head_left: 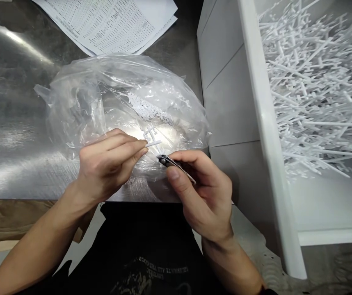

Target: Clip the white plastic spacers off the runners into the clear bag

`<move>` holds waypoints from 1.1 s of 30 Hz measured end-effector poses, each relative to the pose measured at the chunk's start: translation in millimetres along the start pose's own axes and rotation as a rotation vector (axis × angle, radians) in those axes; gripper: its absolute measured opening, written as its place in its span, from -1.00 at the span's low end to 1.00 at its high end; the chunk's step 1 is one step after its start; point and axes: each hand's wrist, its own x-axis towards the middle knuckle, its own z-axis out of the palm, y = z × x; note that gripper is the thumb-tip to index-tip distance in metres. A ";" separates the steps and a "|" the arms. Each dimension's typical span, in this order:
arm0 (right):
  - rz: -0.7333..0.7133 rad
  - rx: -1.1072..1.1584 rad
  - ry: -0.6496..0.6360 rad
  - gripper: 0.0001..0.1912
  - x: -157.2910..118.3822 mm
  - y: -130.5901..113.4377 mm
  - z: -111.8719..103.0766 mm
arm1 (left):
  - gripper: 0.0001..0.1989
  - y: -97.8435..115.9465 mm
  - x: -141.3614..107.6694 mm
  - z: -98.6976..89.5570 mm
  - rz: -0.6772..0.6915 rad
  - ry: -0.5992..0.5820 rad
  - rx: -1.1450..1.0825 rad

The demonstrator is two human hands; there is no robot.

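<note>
Between the thumb and fingers of my left hand (111, 157) is a white plastic sprue (154, 143), its thin branches pointing away over the bag. My right hand (202, 186) grips a nail clipper (176, 164), whose jaw end lies close to the sprue's tip; whether they touch I cannot tell. Under both hands spreads a clear plastic bag (80, 88) with its mouth open. Inside it lies a heap of small white pieces (148, 108), too small to make out singly.
To the right stands a white bin (264, 123) with a tall wall, holding many white plastic sprues (320, 90). Printed sheets (111, 24) lie at the back of the metal table (12, 102). Brown cardboard (12, 221) shows below the table's front edge at left.
</note>
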 end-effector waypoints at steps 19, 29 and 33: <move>0.130 0.052 0.083 -0.90 5.1 10.5 1.6 | -0.91 -1.8 -2.6 1.4 -0.025 -0.067 0.144; -0.073 -0.005 0.166 -0.85 1.4 9.9 -0.9 | -0.83 0.0 -6.1 -0.3 0.077 -0.094 -0.014; -0.093 -0.100 0.176 -0.85 7.9 5.2 2.5 | -0.81 1.7 -5.0 -1.6 0.108 -0.161 -0.084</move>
